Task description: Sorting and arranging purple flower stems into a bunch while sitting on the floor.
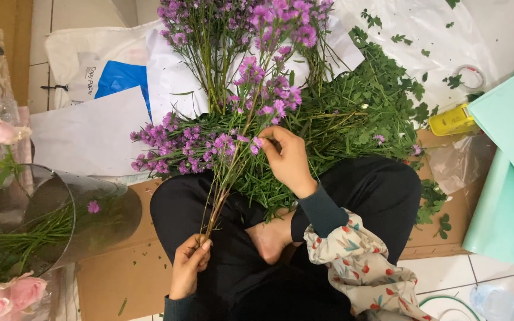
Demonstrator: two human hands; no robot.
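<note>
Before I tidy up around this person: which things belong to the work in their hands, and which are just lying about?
In use:
- purple flower stem, its base held by the left hand, blooms picked at by the right hand
- purple flower pile
- stripped green leaves

Lying about:
- tape roll
- yellow tool
- mint paper sheets
- pink roses

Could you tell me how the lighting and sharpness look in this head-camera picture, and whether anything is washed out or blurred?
Head view: soft, even light with only faint shadows; the white paper sheets at the top look nearly washed out; the purple flower stem, left hand and right hand are fairly sharp; the pink roses at the lower left edge look softer; the clear vase carries mild reflections.
</note>
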